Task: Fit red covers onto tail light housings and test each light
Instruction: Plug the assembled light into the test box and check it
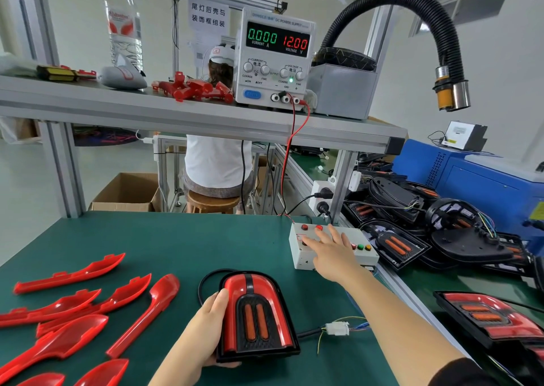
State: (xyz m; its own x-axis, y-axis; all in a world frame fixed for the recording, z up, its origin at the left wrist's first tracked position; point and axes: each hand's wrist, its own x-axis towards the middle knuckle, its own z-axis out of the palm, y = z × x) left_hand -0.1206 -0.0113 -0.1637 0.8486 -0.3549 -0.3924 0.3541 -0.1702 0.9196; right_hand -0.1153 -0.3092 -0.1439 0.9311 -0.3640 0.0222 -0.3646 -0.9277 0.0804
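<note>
We are looking down at a green bench (206,244), which is carrying most of what is in reach. Above it a grey shelf (147,112) is holding a power supply (275,59), whose display is reading 0.000 for current and 12.00 for voltage. Past the bench's right edge, black housings (459,238) are lying in a heap. At the left, loose red covers (70,306) are lying scattered on the mat. In the centre, close to us, the tail light (256,312) is lying flat with its red cover fitted. Our left hand (206,321) is gripping its left edge, thumb on top. Our right hand (332,253) is resting on the white test box (303,256) further right, fingers stretched flat over the buttons and curling round nothing. A white connector (338,328) is lying just right of the light
</note>
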